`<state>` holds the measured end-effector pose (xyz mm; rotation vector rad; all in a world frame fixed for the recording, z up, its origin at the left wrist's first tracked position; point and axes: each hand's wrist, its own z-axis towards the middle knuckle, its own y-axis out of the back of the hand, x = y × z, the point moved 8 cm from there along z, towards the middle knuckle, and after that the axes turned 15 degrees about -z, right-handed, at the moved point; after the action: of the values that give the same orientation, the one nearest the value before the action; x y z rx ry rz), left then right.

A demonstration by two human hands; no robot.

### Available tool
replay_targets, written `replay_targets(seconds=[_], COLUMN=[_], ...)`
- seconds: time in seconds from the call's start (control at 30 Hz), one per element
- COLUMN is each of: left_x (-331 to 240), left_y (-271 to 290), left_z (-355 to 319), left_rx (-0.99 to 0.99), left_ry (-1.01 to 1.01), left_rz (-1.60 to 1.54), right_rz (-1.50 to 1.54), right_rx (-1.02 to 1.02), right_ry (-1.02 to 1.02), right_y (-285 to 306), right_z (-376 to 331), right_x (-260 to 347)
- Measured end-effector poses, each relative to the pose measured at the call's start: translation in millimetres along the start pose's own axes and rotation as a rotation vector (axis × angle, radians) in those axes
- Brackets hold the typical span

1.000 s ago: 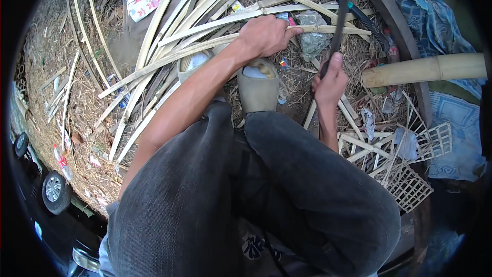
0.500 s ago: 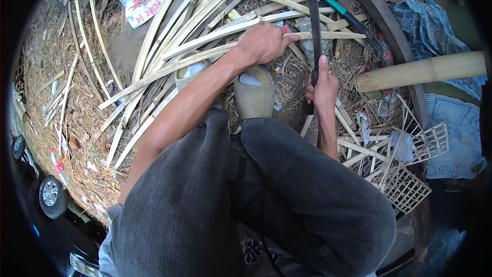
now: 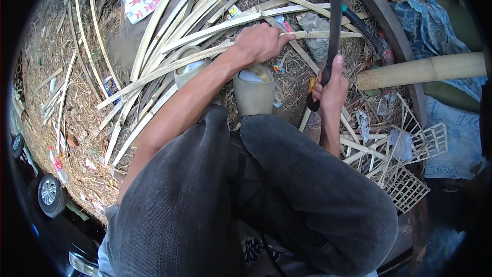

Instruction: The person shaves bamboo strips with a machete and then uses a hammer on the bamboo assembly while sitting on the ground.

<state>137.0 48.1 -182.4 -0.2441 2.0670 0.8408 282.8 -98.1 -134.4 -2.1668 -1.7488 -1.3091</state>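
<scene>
Bamboo strip (image 3: 307, 35), pale and thin, lies almost level across the upper middle of the view, its long axis running left to right and bowing slightly; its free end points right, toward the dark blade. The left hand (image 3: 261, 43) is curled closed over the strip's near part, fingers wrapped down around it, just above a grey sandal (image 3: 253, 95) on the person's foot. The right hand (image 3: 330, 87) is fisted around the handle of a long dark knife (image 3: 335, 15), which stands nearly upright in the picture, blade pointing away from the person and crossing the strip's right end. More split bamboo strips (image 3: 169, 25) fan out to the left over dry straw. A thick bamboo pole (image 3: 425, 69) lies to the right, near a small woven lattice (image 3: 407, 187).
</scene>
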Motion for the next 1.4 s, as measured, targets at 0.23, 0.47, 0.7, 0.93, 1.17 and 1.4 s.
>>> replay_targets(seconds=[0.23,0.47,0.7,0.93,1.17,1.4], left_x=[-0.5,-12.3,-27.3,-7.2,-31.2,-33.0], left_y=[-8.4,0.0,4.1,4.5,6.0,-7.1], left_z=[-4.6,2.0,2.5,11.5,13.4,43.5], left_rx=[-0.007,-0.009,0.104,0.086,0.201,0.126], left_ry=[-0.032,-0.027,0.081,0.149,0.225,0.124], left_rz=[-0.014,-0.028,-0.127,-0.085,-0.159,-0.251], right_rz=[-0.252,0.024,0.234,0.198,0.214,-0.224], right_rx=[-0.005,0.057,0.059,-0.010,-0.166,-0.114], right_ry=[-0.047,0.065,0.281,0.181,0.585,0.092], right_y=[-16.4,3.1,32.4,40.2,52.0,28.7], right_z=[19.5,7.6,17.5,12.1,-49.4,15.3], right_x=[-54.8,-6.4,23.8,8.9,71.1,-7.3])
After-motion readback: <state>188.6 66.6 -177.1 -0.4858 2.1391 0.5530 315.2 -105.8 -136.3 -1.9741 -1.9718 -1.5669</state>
